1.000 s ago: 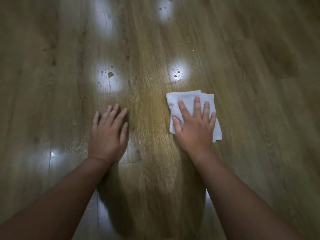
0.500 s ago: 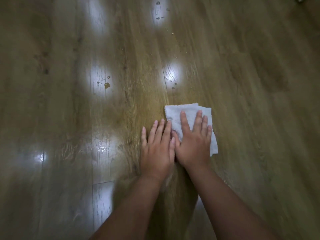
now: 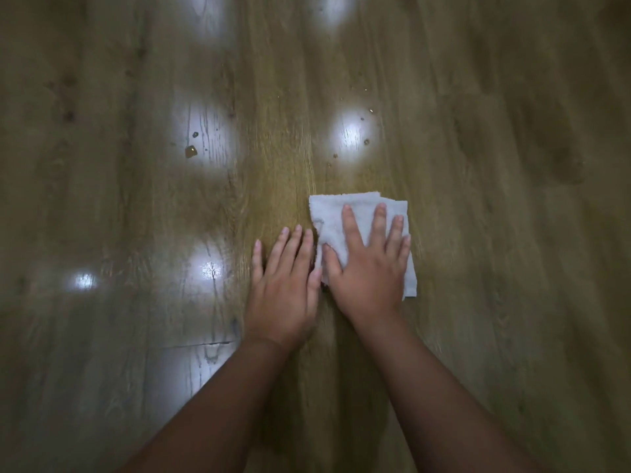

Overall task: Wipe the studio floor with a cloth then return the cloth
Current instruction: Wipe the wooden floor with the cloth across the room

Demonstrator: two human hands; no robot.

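since a second ago the left hand [image 3: 285, 288] has slid in beside the right hand [image 3: 370, 271]; both lie flat, fingers spread, the right pressing the folded white cloth [image 3: 341, 213] on the wooden floor [image 3: 495, 268].

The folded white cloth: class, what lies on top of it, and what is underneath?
The right hand lies flat on the cloth, fingers spread. The wooden floor shows all around it; the patch beneath is covered, so its state cannot be seen.
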